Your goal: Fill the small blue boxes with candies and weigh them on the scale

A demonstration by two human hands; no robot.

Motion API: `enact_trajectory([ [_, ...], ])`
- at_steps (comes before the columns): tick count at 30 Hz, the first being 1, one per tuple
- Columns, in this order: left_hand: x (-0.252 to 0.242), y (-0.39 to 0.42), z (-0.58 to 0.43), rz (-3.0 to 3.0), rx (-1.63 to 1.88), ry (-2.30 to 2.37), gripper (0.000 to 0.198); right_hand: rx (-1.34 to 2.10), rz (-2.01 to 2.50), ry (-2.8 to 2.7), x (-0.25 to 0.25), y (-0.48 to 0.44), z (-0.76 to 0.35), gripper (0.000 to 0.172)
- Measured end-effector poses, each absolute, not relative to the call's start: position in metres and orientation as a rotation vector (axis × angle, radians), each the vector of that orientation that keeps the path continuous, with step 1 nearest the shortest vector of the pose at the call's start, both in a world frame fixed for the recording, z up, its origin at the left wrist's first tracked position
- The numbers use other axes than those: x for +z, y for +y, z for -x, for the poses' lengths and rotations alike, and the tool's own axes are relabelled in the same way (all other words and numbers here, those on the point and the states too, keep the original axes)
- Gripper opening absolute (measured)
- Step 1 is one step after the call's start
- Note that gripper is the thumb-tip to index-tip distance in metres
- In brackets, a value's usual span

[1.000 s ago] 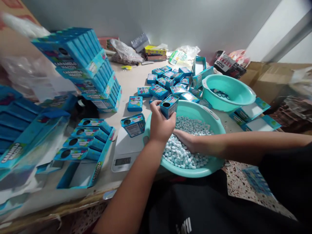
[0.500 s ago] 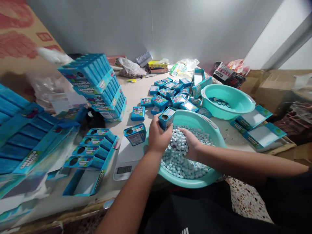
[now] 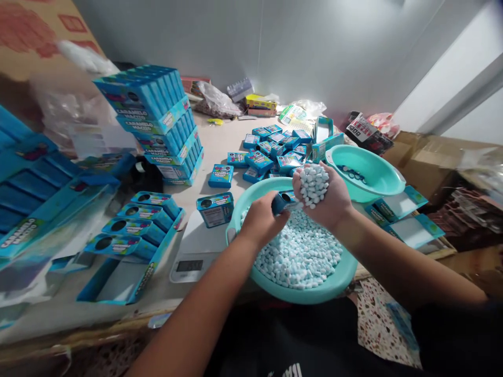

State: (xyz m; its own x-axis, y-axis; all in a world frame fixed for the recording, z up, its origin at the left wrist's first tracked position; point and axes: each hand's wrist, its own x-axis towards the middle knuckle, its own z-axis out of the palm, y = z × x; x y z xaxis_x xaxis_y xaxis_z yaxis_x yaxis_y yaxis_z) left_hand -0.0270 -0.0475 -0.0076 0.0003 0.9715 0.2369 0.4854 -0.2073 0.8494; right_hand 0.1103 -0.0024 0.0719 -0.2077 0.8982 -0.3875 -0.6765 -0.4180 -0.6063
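Note:
My left hand [image 3: 262, 222] grips a small blue box [image 3: 283, 202] whose round dark hole faces my right hand. A heap of pale blue and white candies [image 3: 313, 184] lies in my right hand [image 3: 332, 201], cupped palm up beside the box. Both hands are over a large turquoise basin [image 3: 304, 296] holding many loose candies [image 3: 301, 251]. Left of the basin, another blue box [image 3: 215, 210] stands on a white scale [image 3: 186, 246]. Its display is too blurred to read.
Stacked blue boxes [image 3: 151, 120] rise at the left, above a tray [image 3: 113, 283] of several boxes. Beyond the basin lies a pile of small blue boxes [image 3: 261, 161]. A second turquoise basin [image 3: 377, 173] with dark round pieces and display trays [image 3: 416, 230] are at the right.
My right hand has come up out of the candies with a heap in its palm. My left hand has lowered and tilted the box towards it.

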Motion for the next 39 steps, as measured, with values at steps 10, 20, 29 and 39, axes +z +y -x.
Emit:
enact_trajectory([
  [10,-0.010,-0.046,0.027,-1.773,1.259,1.376,0.028,1.688,0.797,-0.663,0.068,0.015,-0.104,0.016],
  [20,-0.007,-0.049,0.030,-1.664,1.218,1.389,0.015,1.698,0.806,-0.726,0.073,0.018,-0.099,0.020],
  [29,-0.007,-0.048,0.029,-1.732,1.297,1.390,0.026,1.727,0.797,-0.723,0.070,0.019,-0.095,0.018],
  [39,-0.006,-0.048,0.031,-1.746,1.273,1.406,0.032,1.570,0.864,-0.940,0.069,0.014,-0.091,0.023],
])
